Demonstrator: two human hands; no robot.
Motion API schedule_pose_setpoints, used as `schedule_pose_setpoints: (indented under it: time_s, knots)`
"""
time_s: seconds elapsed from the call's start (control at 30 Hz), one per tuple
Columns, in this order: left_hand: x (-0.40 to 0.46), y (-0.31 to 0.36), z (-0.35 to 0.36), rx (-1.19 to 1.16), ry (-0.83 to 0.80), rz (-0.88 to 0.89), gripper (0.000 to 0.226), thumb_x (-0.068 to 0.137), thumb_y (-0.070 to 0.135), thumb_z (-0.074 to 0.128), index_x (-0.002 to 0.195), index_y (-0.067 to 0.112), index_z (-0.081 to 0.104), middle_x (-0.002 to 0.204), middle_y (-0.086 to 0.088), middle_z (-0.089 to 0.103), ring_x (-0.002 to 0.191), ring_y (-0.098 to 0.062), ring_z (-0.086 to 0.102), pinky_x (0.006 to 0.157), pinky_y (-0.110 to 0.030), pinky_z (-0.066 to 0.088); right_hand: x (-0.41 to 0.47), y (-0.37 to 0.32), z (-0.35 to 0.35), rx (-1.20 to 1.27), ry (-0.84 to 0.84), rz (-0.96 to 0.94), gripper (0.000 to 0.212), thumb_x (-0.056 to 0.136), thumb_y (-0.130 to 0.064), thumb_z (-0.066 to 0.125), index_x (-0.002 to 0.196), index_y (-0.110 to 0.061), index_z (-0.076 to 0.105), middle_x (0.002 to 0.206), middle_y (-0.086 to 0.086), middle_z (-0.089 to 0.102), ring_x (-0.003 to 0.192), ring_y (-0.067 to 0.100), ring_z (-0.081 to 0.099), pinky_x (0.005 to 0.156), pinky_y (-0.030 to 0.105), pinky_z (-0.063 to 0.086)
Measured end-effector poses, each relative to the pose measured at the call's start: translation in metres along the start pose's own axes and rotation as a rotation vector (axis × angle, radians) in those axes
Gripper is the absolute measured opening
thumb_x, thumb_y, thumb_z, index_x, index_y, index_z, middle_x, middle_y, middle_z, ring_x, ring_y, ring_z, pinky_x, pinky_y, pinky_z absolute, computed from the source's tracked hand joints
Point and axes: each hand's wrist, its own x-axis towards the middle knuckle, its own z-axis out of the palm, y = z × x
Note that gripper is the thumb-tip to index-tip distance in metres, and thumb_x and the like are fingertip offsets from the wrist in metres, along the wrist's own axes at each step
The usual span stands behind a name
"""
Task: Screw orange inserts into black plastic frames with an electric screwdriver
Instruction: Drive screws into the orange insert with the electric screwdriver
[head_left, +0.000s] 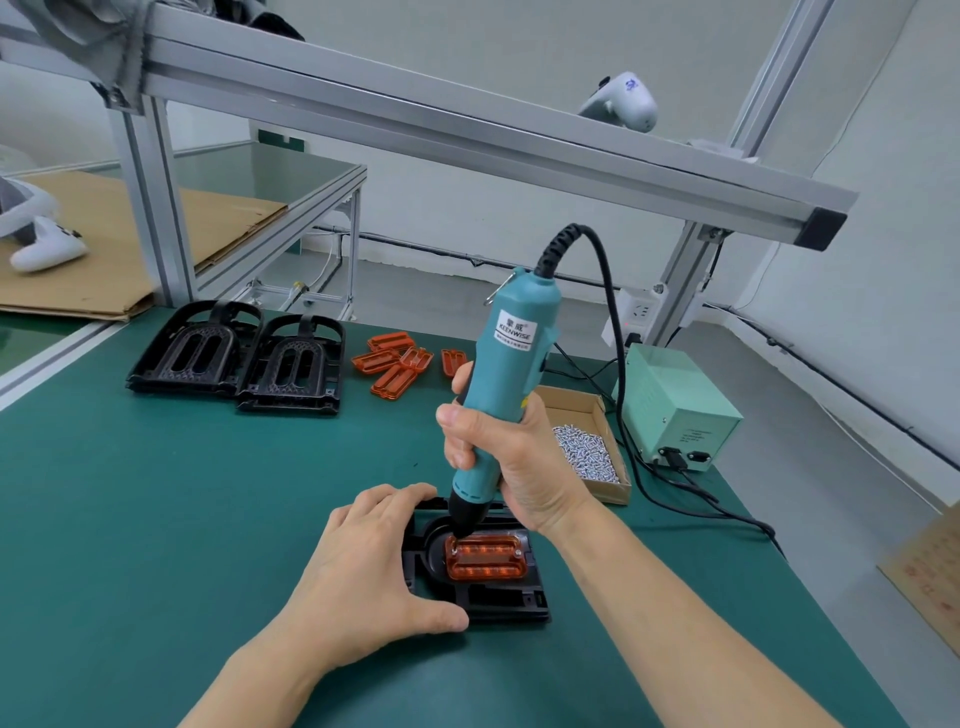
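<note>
The orange insert sits in the black frame on the table, long axis running left-right. The right hand grips the screwdriver, labelled KEENWISE, bit on the insert's far-left corner. The left hand, fingers spread, presses the frame's left edge.

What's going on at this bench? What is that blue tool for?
A person is fastening an orange insert into a black plastic frame on the green mat. The right hand grips an electric screwdriver, its tip at the insert's far-left corner. The left hand rests on the frame's left side, steadying it. Behind lie spare frames, loose inserts and a box of screws.
</note>
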Motion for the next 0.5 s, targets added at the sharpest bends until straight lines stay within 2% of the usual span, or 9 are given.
schedule_pose_setpoints:
  time_s: [0.13, 0.2, 0.33, 0.5]
  knots:
    - [-0.0001, -0.0007, 0.0005, -0.009, -0.023, -0.023, 0.113, 0.039, 0.074, 0.064, 0.139, 0.043, 0.023, 0.126, 0.021, 0.028, 0.103, 0.0, 0.016, 0.098, -0.021, 0.027, -0.0011, 0.0002, -0.0019, 0.014, 0.003, -0.004, 0.018, 0.082, -0.005, 0.066, 0.09, -0.018, 0.056, 0.058, -0.001, 0.047, 0.048, 0.013, 0.042, 0.055, 0.026, 0.043]
    - [0.0005, -0.0009, 0.0008, -0.01, -0.027, -0.031, 0.114, 0.037, 0.076, 0.061, 0.139, 0.043, 0.023, 0.132, 0.019, 0.03, 0.105, -0.001, 0.018, 0.098, -0.021, 0.028, -0.0018, 0.0006, -0.0025, 0.014, -0.001, -0.006, 0.019, 0.082, -0.006, 0.066, 0.09, -0.019, 0.056, 0.058, -0.001, 0.047, 0.048, 0.013, 0.042, 0.055, 0.026, 0.043]
    - [0.002, -0.0016, 0.0021, -0.018, -0.036, -0.055, 0.115, 0.038, 0.075, 0.064, 0.14, 0.045, 0.021, 0.138, 0.017, 0.029, 0.117, -0.01, 0.027, 0.099, -0.025, 0.032, -0.0027, 0.0006, -0.0041, 0.018, -0.003, -0.007, 0.018, 0.08, -0.01, 0.069, 0.088, -0.02, 0.057, 0.059, -0.002, 0.048, 0.048, 0.012, 0.043, 0.056, 0.026, 0.044]
    - [0.0015, -0.0027, 0.0036, -0.029, -0.029, -0.052, 0.117, 0.035, 0.076, 0.063, 0.14, 0.045, 0.021, 0.139, 0.016, 0.03, 0.12, -0.012, 0.028, 0.101, -0.026, 0.032, -0.0047, 0.0005, -0.0077, 0.012, 0.002, -0.014, 0.017, 0.08, -0.012, 0.069, 0.088, -0.023, 0.059, 0.059, -0.002, 0.05, 0.049, 0.012, 0.045, 0.057, 0.026, 0.045]
